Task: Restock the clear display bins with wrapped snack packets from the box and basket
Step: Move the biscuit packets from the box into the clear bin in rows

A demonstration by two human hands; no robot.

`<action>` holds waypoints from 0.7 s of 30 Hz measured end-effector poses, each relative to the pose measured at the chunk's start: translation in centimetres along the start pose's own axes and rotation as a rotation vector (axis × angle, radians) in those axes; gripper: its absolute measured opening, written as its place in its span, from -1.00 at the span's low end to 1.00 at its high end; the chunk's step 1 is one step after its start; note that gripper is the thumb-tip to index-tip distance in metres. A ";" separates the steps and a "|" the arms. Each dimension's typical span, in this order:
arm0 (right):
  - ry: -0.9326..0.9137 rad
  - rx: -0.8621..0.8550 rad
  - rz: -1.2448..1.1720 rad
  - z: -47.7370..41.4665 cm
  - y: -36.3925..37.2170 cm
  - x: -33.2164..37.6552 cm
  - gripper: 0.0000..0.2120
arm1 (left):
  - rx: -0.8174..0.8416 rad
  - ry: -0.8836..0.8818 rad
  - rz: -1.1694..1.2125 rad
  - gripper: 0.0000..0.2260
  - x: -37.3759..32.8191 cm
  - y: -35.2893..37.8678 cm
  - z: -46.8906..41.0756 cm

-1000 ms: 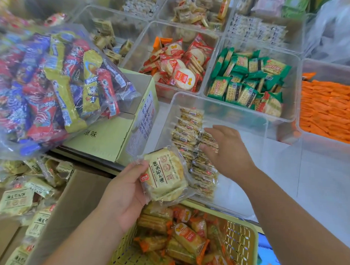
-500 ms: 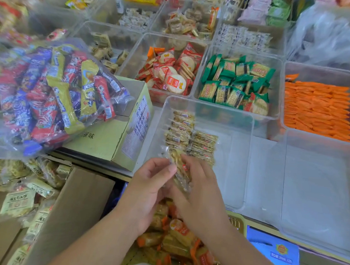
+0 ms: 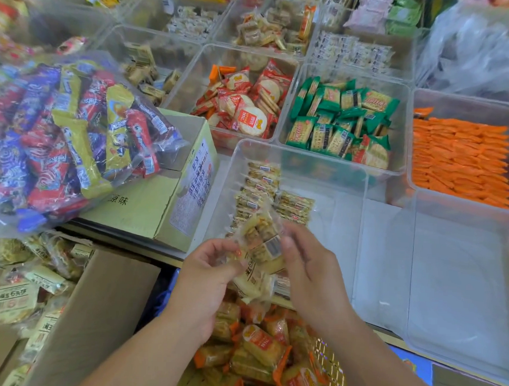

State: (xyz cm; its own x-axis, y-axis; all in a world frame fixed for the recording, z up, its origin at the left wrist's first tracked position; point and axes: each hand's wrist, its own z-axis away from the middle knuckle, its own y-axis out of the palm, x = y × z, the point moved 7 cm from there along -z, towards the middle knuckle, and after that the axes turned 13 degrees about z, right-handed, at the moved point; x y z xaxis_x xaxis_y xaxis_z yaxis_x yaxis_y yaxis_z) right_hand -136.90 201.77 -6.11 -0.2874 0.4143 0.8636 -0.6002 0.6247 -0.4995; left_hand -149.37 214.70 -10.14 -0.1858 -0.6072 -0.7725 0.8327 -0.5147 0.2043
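Observation:
Both hands hold a small stack of pale yellow wrapped snack packets (image 3: 261, 245) just over the near rim of a clear bin (image 3: 321, 163). My left hand (image 3: 209, 272) grips the lower packets from the left. My right hand (image 3: 308, 271) pinches the top packet from the right. Inside the bin, two rows of the same packets (image 3: 265, 190) stand on edge along its left side. Below my hands a yellow basket (image 3: 327, 368) holds orange-ended packets. A cardboard box (image 3: 97, 302) at lower left holds more pale packets (image 3: 12, 299).
A bag of mixed red, blue and yellow snacks (image 3: 60, 137) lies on a green carton (image 3: 171, 206) at left. Behind stand bins of red round crackers (image 3: 248, 105), green packets (image 3: 341, 120) and orange packets (image 3: 459, 161). A clear bin (image 3: 462, 283) sits at right.
My right hand left the rows in the bin and came back to the packets in my left hand. Both hands now hold the stack, raised slightly toward the bin's near rim.

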 end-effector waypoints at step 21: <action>0.121 0.305 0.860 -18.4 0.5 -12.9 -0.78 | -0.081 -0.041 0.226 -0.51 -0.5 -4.2 -3.2</action>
State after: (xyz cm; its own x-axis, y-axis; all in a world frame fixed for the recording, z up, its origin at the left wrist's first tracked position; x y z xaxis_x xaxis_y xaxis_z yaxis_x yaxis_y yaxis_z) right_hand -119.76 208.90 -18.81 -0.6560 0.7326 0.1814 -0.3915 -0.1248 -0.9117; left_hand -151.06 219.06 -12.57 -0.0097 -0.7265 -0.6871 0.8941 -0.3139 0.3193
